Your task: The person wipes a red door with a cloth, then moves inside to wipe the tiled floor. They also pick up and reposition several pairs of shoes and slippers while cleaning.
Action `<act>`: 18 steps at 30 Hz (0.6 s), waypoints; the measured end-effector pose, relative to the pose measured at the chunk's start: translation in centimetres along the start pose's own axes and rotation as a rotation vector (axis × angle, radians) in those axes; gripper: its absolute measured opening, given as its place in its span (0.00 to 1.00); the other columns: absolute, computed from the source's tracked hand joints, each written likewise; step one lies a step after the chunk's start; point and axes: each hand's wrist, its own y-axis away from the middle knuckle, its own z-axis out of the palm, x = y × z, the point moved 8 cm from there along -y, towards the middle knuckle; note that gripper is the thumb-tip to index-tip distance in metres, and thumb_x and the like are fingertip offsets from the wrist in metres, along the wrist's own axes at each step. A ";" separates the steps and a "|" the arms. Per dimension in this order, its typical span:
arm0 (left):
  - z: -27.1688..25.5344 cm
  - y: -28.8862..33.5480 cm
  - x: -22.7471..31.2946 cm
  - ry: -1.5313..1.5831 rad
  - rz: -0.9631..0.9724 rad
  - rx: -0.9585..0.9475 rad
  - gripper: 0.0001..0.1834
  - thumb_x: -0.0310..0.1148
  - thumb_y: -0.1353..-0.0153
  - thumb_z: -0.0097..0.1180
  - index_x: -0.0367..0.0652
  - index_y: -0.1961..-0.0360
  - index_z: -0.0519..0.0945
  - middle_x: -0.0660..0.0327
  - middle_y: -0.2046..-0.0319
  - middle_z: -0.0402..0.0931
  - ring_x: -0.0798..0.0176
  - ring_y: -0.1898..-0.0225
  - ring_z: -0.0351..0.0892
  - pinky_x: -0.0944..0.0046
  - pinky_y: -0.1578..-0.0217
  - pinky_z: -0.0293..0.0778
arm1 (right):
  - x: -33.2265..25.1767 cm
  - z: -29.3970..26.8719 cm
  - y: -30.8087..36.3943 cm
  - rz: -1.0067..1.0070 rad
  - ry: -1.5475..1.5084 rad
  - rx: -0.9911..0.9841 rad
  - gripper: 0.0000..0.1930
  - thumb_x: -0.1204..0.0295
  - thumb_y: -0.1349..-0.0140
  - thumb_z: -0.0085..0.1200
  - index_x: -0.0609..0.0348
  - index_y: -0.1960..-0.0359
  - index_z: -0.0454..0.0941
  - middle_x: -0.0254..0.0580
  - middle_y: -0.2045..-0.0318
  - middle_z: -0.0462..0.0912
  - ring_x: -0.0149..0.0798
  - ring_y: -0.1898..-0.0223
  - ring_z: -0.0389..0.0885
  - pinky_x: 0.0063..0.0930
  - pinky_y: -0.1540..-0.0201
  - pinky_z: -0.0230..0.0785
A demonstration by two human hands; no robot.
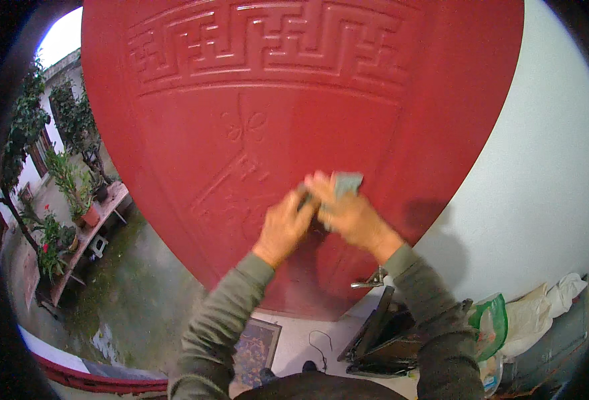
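A red door (294, 127) with raised, moulded patterns fills the middle of the view. In front of it, both hands are close together around a grey-green cloth (348, 182). My right hand (354, 217) is closed on the cloth, and part of it sticks out above the fingers. My left hand (285, 223) is beside it with bent fingers gripping the bunched cloth. Some fingertips are blurred and overlap, so the cloth's lower part is mostly hidden. Below my right hand, a metal door handle (369, 280) juts out by the door's edge.
A white wall (541, 167) stands at the right, with bags (528, 320) and dark flat items (381, 340) below it. A patterned mat (258, 347) lies on the floor. Outside at the left, potted plants (90, 215) stand on a long bench (101, 223).
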 end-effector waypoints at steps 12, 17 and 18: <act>-6.6 -17.6 3.1 -0.039 0.041 0.411 0.18 0.19 0.43 0.58 0.43 0.50 0.82 0.48 0.55 0.76 0.40 0.56 0.84 0.46 0.62 0.83 | 4.1 -13.3 -6.0 0.011 0.494 0.621 0.14 0.76 0.29 0.52 0.60 0.47 0.87 0.55 0.37 0.82 0.57 0.29 0.75 0.59 0.22 0.59; -3.6 -10.5 3.2 -0.103 0.097 0.255 0.14 0.25 0.42 0.62 0.39 0.53 0.84 0.53 0.56 0.77 0.52 0.56 0.84 0.56 0.66 0.85 | 2.0 -8.7 -0.9 0.033 0.504 0.423 0.16 0.69 0.26 0.49 0.52 0.45 0.87 0.47 0.35 0.81 0.58 0.28 0.73 0.69 0.24 0.58; -4.5 -12.1 3.4 -0.086 0.119 0.267 0.15 0.24 0.42 0.62 0.41 0.52 0.85 0.52 0.56 0.78 0.48 0.57 0.85 0.54 0.65 0.85 | 2.2 -9.9 -1.8 0.016 0.553 0.416 0.16 0.68 0.26 0.49 0.51 0.45 0.87 0.46 0.34 0.81 0.57 0.27 0.72 0.71 0.25 0.57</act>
